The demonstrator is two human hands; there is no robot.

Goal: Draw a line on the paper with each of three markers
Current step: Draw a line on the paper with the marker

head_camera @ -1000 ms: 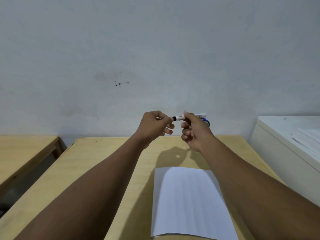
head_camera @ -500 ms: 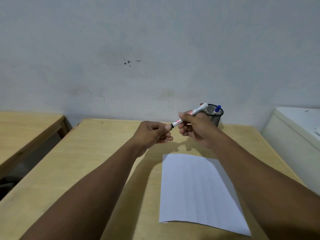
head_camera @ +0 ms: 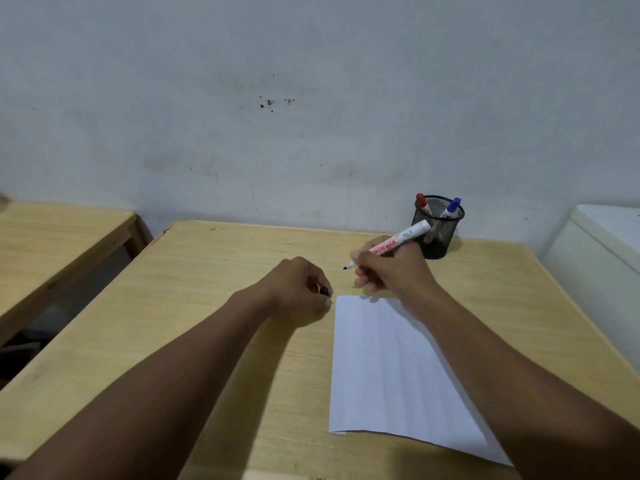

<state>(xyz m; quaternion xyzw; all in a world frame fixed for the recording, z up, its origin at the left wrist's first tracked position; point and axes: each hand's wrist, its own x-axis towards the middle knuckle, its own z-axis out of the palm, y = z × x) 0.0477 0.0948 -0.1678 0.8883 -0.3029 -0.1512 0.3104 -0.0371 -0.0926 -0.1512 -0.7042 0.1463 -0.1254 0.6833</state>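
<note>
Holding an uncapped marker [head_camera: 398,243] in a writing grip, the right hand [head_camera: 391,268] sits right of centre in the frame, its fingers [head_camera: 363,284] closed around the barrel, and the black tip points left, just above the desk [head_camera: 207,271] and a little beyond the paper's top edge. The left hand [head_camera: 298,289], at centre frame, has its fingers curled shut on a small dark piece, most likely the cap [head_camera: 325,290], just beside the paper's upper left corner. The paper [head_camera: 388,368] lies flat in the lower right of the frame, partly under the right forearm, and what shows of it is blank.

Behind the right hand, in the upper right part of the desk, a black mesh cup [head_camera: 438,233] holds a red-capped marker [head_camera: 423,202] and a blue-capped marker [head_camera: 450,207].

Judging by this, the task is barely begun: one marker is opened and ready, no line appears yet, and all three lines remain.
</note>
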